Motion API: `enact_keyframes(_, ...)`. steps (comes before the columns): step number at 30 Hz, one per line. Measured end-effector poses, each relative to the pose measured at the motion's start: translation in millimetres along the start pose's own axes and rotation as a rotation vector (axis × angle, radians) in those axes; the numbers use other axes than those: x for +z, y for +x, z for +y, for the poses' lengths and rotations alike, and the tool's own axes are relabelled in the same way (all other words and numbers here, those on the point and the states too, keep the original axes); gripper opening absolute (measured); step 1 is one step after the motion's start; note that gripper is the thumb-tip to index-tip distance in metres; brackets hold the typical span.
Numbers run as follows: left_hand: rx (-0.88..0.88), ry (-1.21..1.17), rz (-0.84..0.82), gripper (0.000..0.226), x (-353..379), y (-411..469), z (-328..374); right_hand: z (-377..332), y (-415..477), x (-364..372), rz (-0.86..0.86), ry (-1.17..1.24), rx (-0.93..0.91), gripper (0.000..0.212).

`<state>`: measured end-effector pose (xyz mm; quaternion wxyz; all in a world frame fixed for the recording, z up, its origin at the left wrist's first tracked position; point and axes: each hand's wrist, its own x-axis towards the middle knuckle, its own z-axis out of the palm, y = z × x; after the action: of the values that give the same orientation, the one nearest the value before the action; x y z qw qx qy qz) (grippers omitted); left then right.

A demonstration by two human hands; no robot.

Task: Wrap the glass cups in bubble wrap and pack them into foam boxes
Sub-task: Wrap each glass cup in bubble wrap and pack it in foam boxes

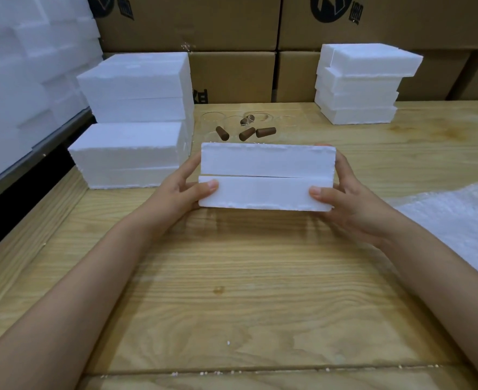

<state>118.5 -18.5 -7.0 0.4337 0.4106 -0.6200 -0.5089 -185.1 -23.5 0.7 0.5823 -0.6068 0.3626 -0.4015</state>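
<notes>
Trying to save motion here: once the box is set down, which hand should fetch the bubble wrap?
Right, probably. Both hands grip the box, but the bubble wrap lies on the right, just beyond the right hand. The left hand would have to reach across.

No text can be read in full. On the far side, behind the worktop (232,277), the upper left cardboard box (187,23) carries a round black emblem (100,5) cut off by the top edge. Beside it are black characters (125,12), too blurred to read. The upper right cardboard box (401,21) shows a matching emblem (330,8) and matching characters (355,16). A lower cardboard box (232,77) has black print (201,96), half hidden behind a stack of foam boxes (136,88).
</notes>
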Motion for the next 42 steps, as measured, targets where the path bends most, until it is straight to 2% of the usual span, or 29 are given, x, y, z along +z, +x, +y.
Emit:
enact_keyframes(4,0.042,0.047,0.013,0.056,1,-4,6,-1,-1,3,0.038,-0.062,-0.061,0.079)
enact_keyframes(9,0.202,0.192,0.058,0.063,-10,-13,30,-18,7,14,0.033,-0.160,-0.246,0.081)
enact_keyframes(13,0.287,0.301,0.128,0.074,-60,-17,51,-47,42,43,-0.020,-0.235,-0.322,0.079)
enact_keyframes(16,0.319,0.407,0.204,0.069,-111,-18,63,-60,82,75,-0.073,-0.264,-0.353,0.080)
enact_keyframes(23,0.243,0.524,0.336,0.069,-188,-19,45,-51,158,130,-0.159,-0.326,-0.369,0.079)
enact_keyframes(37,0.202,0.492,0.363,0.064,-200,0,22,-31,190,149,-0.109,-0.356,-0.274,0.094)
enact_keyframes(39,0.175,0.463,0.367,0.069,-202,0,20,-29,190,149,-0.107,-0.359,-0.277,0.097)
enact_keyframes(42,0.145,0.387,0.413,0.087,-197,-2,20,-28,185,148,-0.080,-0.366,-0.287,0.114)
